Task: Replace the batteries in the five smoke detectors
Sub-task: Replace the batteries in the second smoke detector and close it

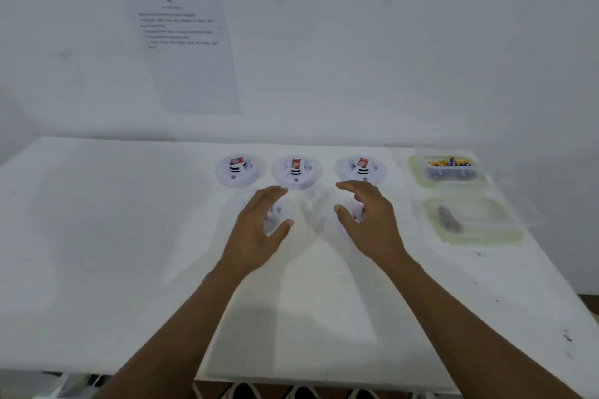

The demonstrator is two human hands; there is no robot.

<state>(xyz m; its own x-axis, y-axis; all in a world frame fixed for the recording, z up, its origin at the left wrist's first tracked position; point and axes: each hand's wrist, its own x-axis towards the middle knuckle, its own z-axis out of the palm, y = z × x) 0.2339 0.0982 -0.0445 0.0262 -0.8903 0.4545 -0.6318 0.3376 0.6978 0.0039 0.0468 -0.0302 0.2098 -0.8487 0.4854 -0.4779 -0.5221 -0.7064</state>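
Three white round smoke detectors lie in a back row on the white table, each showing a red-and-white battery: left [239, 171], middle [296, 172], right [360, 170]. Two more detectors lie in front of them, largely hidden by my hands: one [275, 215] under my left hand [259, 230], one [353, 217] under my right hand [369, 220]. Both hands hover over these with fingers spread and relaxed, holding nothing.
At the right, a clear tub [452, 168] holds several yellow and purple batteries. In front of it lies another clear tub [476, 220] with one grey object. Paper sheets [188, 42] hang on the wall behind. The table's near edge [291, 379] runs below my forearms.
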